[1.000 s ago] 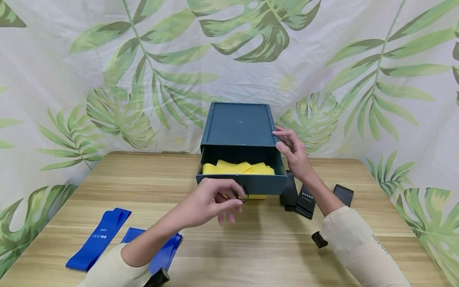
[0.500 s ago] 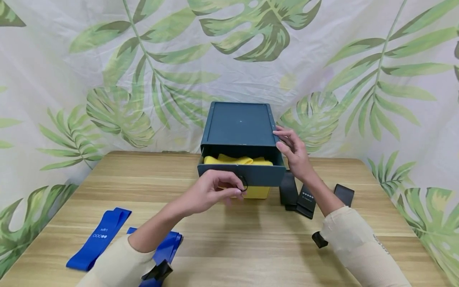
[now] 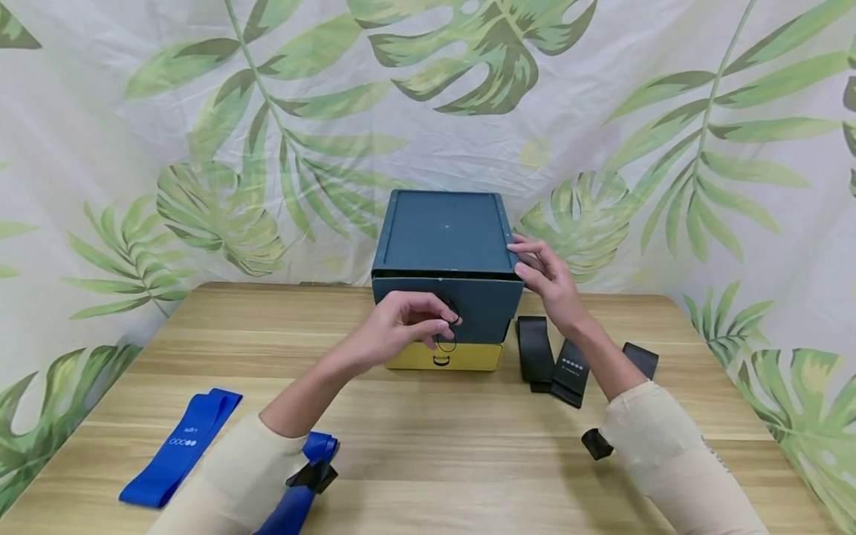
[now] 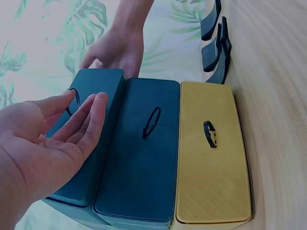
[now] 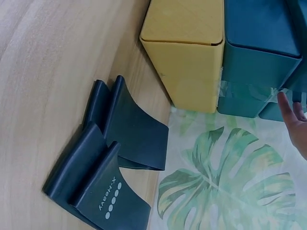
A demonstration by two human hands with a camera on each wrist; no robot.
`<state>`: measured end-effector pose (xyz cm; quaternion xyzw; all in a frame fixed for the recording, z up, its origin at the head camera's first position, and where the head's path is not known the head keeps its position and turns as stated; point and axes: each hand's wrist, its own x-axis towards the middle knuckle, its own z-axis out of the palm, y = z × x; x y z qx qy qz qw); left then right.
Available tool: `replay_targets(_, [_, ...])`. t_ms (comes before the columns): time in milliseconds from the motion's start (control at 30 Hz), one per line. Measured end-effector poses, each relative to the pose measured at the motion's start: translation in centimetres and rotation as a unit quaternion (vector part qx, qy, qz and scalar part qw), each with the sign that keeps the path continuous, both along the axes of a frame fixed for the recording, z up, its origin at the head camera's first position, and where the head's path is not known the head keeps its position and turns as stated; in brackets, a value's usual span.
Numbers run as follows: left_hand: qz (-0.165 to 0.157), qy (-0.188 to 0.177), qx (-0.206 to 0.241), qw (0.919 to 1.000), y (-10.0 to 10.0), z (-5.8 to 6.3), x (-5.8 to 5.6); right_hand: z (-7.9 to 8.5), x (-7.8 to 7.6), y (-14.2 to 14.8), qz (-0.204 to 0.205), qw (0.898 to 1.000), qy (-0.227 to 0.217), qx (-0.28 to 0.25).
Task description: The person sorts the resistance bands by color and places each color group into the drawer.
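A small chest stands at the back of the table, its dark teal top (image 3: 444, 230) facing up. Its top drawer (image 3: 491, 308) sticks out slightly, with a narrow dark gap above its front. My left hand (image 3: 394, 331) pinches the black ring pull (image 4: 78, 100) of that drawer between thumb and fingers. Below are a second teal drawer (image 4: 139, 167) with its own ring and a yellow drawer (image 3: 475, 358), both closed. My right hand (image 3: 551, 286) rests with its fingertips on the chest's upper right edge. The yellow bands inside the top drawer are hidden.
Several black resistance bands (image 3: 533, 349) lie right of the chest; one reads X-Heavy (image 5: 115, 196). A blue band (image 3: 180, 449) marked Light lies at the front left, with more blue band (image 3: 287, 513) partly under the left forearm. A leaf-print cloth (image 3: 321, 148) hangs behind the table.
My left hand has moved away from me, pushing the top drawer from well out to almost closed and covering the yellow bands. The right hand has stayed at the chest's side.
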<state>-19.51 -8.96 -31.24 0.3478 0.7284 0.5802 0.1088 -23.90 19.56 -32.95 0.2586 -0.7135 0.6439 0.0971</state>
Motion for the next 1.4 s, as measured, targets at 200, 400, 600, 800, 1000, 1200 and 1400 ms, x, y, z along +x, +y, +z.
replay_targets(200, [0.013, -0.004, 0.002, 0.9999, 0.1, -0.2, -1.2, 0.4, 0.0, 0.2, 0.016, 0.999, -0.029, 0.010])
replay_targets(400, [0.038, -0.001, 0.007, 0.9993, -0.1, -0.5, -0.9, 0.6, 0.0, 0.3, 0.015, 0.999, -0.043, 0.009])
replay_targets(600, [0.066, -0.006, 0.052, 0.9965, -0.9, -1.9, -0.3, 0.5, 0.1, 0.1, 0.009, 0.999, -0.042, 0.012])
replay_targets(800, [0.047, 0.038, -0.045, 0.9971, -1.0, -4.2, -0.7, 0.5, 0.0, 0.1, 0.003, 0.999, -0.034, 0.012])
replay_targets(1000, [0.026, 0.090, -0.130, 0.9872, -0.5, -5.4, -1.2, 0.4, -0.1, 0.0, 0.004, 0.999, -0.033, 0.012])
replay_targets(1200, [0.009, 0.078, -0.132, 0.9881, -0.4, -5.7, -1.5, 0.4, -0.1, -0.1, 0.005, 0.999, -0.031, 0.012])
replay_targets(1400, [-0.014, 0.025, -0.115, 0.9930, -0.3, -5.8, -1.1, 0.4, -0.1, 0.1, 0.002, 0.999, -0.032, 0.011])
